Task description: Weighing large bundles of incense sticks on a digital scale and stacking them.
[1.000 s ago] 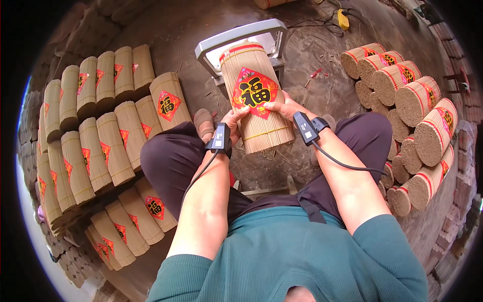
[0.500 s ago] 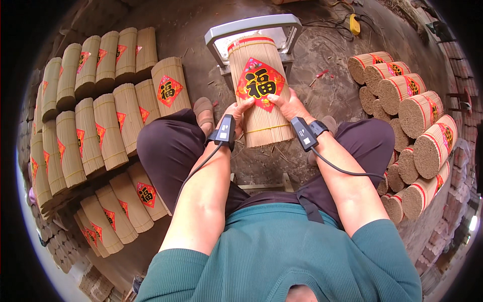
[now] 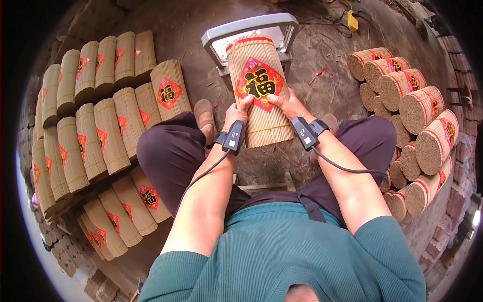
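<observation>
Where your thumbs press the red label (image 3: 259, 83), part of its lower corner is covered, and your fingers curl out of sight behind the bundle (image 3: 259, 93), so you can't see how far they wrap. Your left hand (image 3: 236, 111) and right hand (image 3: 286, 103) both clasp the bundle at its lower half, one at each side, thumbs on the front. The bundle, a thick round sheaf of thin tan sticks, stands tilted between your knees, its far end lying on the grey frame (image 3: 250, 26). That frame's plate is mostly hidden behind the bundle; only its rim and a pale patch show.

Black wrist units sit on both wrists, and their cables run down along your forearms. Your left foot (image 3: 204, 113) shows beside the left knee; the right foot is nearly hidden behind your right wrist.

Stacks to your left (image 3: 95, 126) lie in rows with red labels; the outer ones blur and bend into the dark rim. The pile at right (image 3: 412, 108) shows round ends, its lower bundles cut off by your thigh. A yellow thing (image 3: 351, 20) at the top is too small to tell.

Against half a second ago, the bundle and both hands sit much as they did; the grip looks unchanged, and the label has barely shifted under your thumbs.
</observation>
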{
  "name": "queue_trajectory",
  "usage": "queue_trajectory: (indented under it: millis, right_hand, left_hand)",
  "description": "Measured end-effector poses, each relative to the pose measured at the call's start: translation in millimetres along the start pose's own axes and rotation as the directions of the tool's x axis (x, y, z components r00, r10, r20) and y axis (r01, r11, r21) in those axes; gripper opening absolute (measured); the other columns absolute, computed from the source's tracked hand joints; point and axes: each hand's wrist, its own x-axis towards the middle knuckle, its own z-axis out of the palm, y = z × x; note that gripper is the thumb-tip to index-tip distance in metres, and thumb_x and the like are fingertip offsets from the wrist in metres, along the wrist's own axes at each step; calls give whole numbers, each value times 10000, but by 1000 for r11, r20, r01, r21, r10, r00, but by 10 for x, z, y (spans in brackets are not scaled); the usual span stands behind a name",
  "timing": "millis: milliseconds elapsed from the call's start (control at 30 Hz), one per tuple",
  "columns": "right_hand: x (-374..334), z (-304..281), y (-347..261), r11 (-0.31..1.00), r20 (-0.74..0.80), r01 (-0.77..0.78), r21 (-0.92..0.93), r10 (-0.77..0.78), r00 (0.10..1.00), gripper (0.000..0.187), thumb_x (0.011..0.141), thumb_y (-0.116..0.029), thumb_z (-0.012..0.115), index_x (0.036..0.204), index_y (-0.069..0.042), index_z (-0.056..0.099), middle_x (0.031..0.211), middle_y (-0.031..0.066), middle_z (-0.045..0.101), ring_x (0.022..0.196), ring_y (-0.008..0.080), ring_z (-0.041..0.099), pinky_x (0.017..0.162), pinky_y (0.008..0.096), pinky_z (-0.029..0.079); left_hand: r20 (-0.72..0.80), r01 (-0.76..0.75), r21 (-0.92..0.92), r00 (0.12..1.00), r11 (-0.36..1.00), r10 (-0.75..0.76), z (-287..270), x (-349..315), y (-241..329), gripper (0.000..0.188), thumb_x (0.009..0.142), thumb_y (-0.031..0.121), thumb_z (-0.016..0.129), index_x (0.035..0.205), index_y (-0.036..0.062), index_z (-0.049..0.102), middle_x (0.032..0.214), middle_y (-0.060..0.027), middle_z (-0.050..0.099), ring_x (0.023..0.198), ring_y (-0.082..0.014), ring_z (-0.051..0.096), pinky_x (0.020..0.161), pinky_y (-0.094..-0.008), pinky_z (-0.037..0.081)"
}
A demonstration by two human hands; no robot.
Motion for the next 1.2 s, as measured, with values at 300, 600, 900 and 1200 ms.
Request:
queue_trajectory:
  millis: [300,600,900,1200]
  right_hand:
    - [-36,17,76,998,-86,-5,63,11,996,1038,659,-364,856,1389,46,243,1259,177,514,1148,250,522,983,366,440]
    - [174,190,-469,999,-112,38,-25,-41,993,925,700,-312,823,1359,50,285,1211,160,541,1098,219,547,957,351,451]
    - [926,139,-554,999,-116,51,1,-50,992,917,682,-293,854,1341,51,316,1193,142,581,1069,214,577,917,325,485]
    - [1080,124,-486,998,-144,26,-63,-35,989,840,692,-274,839,1335,-9,368,1173,106,587,1057,187,577,920,329,489]
  left_hand:
    - [-72,-55,151,995,987,67,-62,107,-92,659,787,482,719,1092,-85,578,1004,-137,669,866,-171,634,782,-288,494]
    - [0,-90,-124,996,988,91,64,197,355,599,788,403,745,1132,-43,540,1043,-115,649,895,-173,631,818,-298,496]
    - [88,-33,-160,995,987,48,228,609,812,563,844,448,672,1198,30,542,1101,-70,653,925,-186,647,813,-322,517]
    - [159,-13,-97,987,995,28,192,841,803,655,819,492,683,1250,34,498,1128,-96,630,974,-204,633,834,-347,523]
